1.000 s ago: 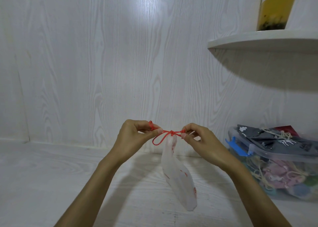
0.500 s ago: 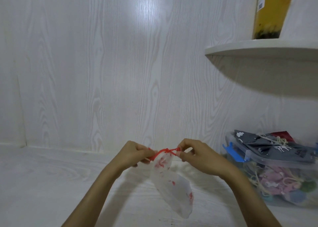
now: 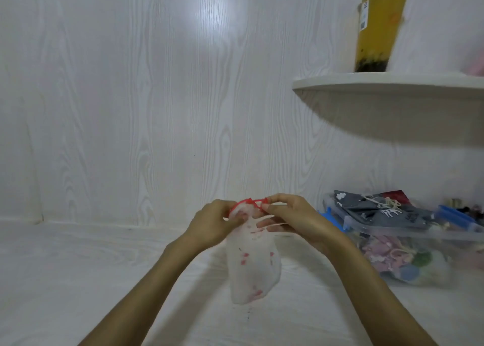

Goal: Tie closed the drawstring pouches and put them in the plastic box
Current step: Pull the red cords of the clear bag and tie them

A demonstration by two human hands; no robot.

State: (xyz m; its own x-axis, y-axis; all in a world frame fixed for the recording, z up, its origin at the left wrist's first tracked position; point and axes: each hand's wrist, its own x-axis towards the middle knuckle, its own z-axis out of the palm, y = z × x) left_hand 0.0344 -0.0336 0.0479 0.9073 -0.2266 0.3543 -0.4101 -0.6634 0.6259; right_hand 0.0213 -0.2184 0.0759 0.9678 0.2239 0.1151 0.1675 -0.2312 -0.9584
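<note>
A white drawstring pouch (image 3: 251,269) with small red prints hangs in front of me above the white surface. Its red drawstring (image 3: 248,202) arches over the gathered mouth. My left hand (image 3: 213,225) grips the pouch's neck and the cord on the left side. My right hand (image 3: 290,217) pinches the cord's other end at the top right of the mouth. A clear plastic box (image 3: 400,234) with blue latches stands to the right, holding several pouches; a dark grey pouch (image 3: 379,212) lies on top.
A curved white shelf (image 3: 387,86) juts from the wall at the upper right, carrying a cup of yellow drink (image 3: 377,26). White wood-grain wall stands behind, and the same white surface (image 3: 78,280) spreads to the left.
My hands have come closer together and dropped lower. The cord, earlier stretched level between them, now loops over the pouch mouth. The pouch has swung to face me.
</note>
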